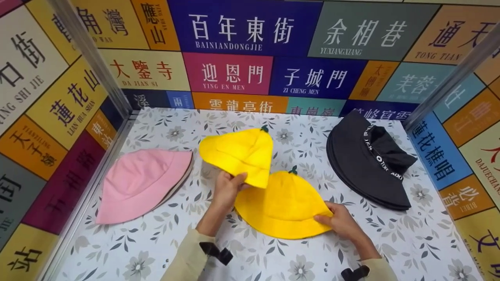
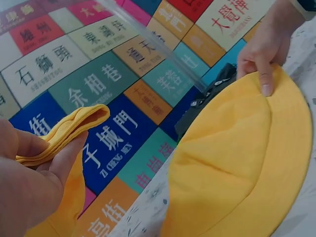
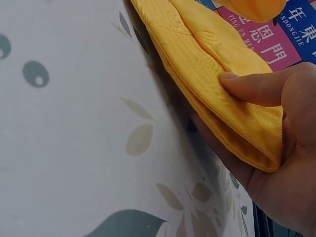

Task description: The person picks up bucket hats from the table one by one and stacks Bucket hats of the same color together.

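Observation:
My left hand [image 1: 226,191] pinches the brim of a yellow bucket hat [image 1: 238,152] with a small green tuft on top, holding it tilted above the table. In the left wrist view the brim shows folded in layers between thumb and fingers. A second yellow bucket hat [image 1: 287,203], also topped with a green tuft, lies lower and to the right, partly overlapped by the first. Its right brim end is gripped by my right hand [image 1: 343,220], thumb on top and fingers beneath, as the right wrist view shows with the folded brim [image 3: 247,123].
A pink bucket hat [image 1: 140,179] lies folded on the left of the floral table [image 1: 300,253]. At the right lie black bucket hats [image 1: 355,164], nested, with white lettering on a band. Panels with street names [image 1: 242,27] wall the back and both sides.

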`<state>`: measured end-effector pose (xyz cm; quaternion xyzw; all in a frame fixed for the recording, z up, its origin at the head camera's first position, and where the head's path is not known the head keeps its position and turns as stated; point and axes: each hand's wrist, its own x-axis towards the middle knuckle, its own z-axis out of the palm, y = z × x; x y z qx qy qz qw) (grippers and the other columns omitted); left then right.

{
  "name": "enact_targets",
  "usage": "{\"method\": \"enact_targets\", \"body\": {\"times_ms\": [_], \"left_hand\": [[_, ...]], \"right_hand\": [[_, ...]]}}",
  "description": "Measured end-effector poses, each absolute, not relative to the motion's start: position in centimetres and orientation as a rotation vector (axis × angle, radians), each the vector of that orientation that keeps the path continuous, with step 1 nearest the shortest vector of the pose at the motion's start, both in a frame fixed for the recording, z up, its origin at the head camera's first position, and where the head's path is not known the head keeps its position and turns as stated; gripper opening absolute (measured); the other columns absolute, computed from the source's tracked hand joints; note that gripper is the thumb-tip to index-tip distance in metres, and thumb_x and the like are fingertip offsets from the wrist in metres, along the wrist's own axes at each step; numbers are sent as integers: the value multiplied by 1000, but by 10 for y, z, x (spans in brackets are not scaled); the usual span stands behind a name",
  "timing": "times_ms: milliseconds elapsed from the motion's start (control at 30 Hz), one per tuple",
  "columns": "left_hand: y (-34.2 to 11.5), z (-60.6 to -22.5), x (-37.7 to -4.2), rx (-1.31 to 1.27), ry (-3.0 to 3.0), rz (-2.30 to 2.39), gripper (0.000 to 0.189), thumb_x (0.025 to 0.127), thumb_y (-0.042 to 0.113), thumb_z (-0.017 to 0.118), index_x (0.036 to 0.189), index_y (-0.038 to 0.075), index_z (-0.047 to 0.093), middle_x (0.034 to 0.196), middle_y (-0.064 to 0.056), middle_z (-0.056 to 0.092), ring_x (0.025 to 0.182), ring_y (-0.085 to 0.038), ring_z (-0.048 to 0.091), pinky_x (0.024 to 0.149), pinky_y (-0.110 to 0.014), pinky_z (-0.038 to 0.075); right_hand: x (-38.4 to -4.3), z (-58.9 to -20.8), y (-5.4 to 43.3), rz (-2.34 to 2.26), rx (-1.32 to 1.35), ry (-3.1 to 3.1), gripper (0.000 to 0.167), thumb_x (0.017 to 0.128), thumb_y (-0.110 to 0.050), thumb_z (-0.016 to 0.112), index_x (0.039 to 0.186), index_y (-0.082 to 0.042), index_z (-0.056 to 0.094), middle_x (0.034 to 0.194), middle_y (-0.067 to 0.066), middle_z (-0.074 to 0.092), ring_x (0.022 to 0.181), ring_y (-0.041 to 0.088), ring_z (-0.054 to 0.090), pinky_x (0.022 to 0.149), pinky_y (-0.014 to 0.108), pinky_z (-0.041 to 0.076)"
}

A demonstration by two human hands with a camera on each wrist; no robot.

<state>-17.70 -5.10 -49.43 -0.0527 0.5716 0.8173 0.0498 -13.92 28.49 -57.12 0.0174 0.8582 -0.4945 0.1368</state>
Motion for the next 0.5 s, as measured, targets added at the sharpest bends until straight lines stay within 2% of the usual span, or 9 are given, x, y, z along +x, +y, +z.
{"method": "enact_targets", "body": {"times_ms": [200, 500], "left_hand": [[-31, -495, -163, -149, 1799, 2428, 27, 96, 4, 61, 118, -10, 54, 89, -3, 65, 79, -11, 66, 73, -25, 59], [-9, -505, -150, -120, 1724, 2408, 33, 97, 7, 64, 123, -10, 52, 105, -11, 66, 88, -14, 68, 80, -29, 61]], "right_hand": [[-141, -568, 283, -1425, 103, 2468, 41, 86, -8, 73, 124, 5, 64, 97, 10, 68, 79, 16, 59, 72, 22, 51], [-146, -565, 277, -1467, 143, 2443, 43, 88, -9, 72, 127, 4, 62, 99, 9, 69, 80, 15, 61, 72, 22, 51]]}}
